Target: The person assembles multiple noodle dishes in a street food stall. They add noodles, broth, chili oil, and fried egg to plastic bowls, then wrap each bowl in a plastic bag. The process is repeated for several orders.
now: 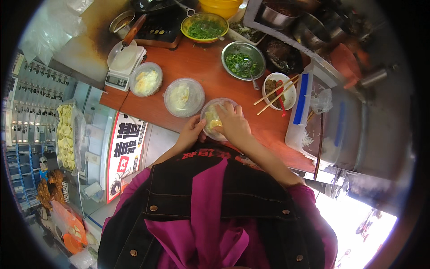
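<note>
A round clear plastic bowl (207, 117) with pale, yellowish food inside sits at the table's near edge, in front of my body. At its left side my left hand (192, 131) grips the rim, thumb up against the edge. My right hand (234, 123) reaches over from the right, fingers apart and dipping onto the food; their tips partly cover it. Just to the left stands a second clear bowl (193, 111) with a white mound in it. Farther left is a third bowl (146, 80) of pale food, beside a kitchen scale (117, 81).
Behind are a metal bowl (224, 70) of chopped greens with a spoon and a yellow-rimmed bowl (183, 30) of greens. To the right, chopsticks (270, 102) lie across a white bowl (292, 96), near a plastic bin (293, 130). A glass case stands left.
</note>
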Demonstrator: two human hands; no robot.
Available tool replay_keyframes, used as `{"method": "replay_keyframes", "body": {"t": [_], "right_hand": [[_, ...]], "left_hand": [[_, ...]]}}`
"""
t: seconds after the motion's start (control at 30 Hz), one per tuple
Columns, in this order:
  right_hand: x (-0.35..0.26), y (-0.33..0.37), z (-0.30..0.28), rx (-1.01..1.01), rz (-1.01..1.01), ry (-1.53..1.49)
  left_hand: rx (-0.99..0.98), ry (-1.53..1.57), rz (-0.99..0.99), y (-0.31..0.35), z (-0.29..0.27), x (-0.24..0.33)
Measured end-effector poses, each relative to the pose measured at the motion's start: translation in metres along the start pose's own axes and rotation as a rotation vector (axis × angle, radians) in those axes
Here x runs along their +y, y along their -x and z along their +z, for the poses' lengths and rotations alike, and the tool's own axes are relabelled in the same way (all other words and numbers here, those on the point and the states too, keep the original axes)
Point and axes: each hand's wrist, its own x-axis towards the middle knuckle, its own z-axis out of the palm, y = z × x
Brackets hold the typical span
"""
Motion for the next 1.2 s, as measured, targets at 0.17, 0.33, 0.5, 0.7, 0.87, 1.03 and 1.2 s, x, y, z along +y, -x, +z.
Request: {"method": "replay_keyframes", "body": {"t": [0.17,0.33,0.5,0.7,0.87,1.03,1.2], "right_hand": [[0.021,0.013,-0.009,0.138,-0.01,-0.234],[0.071,0.07,-0.083,0.401,0.004,-0.406],[0.103,0.164,-0.171,0.924,0.41,-0.592],[0.086,0.234,-0.116,0.41,0.375,-0.781],[0.108,0.229,0.029,0.007,0.386,-0.981],[0.148,0.245,0.145,-0.116,0.429,-1.031],[0.171,0.253,0.185,-0.169,0.531,-0.93]], "left_hand": [[-0.108,-0.05,0.067,0.005,0.006,-0.014],[-0.16,0.144,0.101,0.009,0.012,-0.019],[-0.036,0.115,0.222,0.007,0.023,-0.019],[0.342,0.125,0.317,0.027,0.035,-0.038],[0.499,0.037,0.402,0.049,0.034,-0.044],[0.384,-0.176,0.184,0.076,0.023,-0.051],[-0.114,-0.22,-0.142,0.111,-0.029,-0.15]]}}
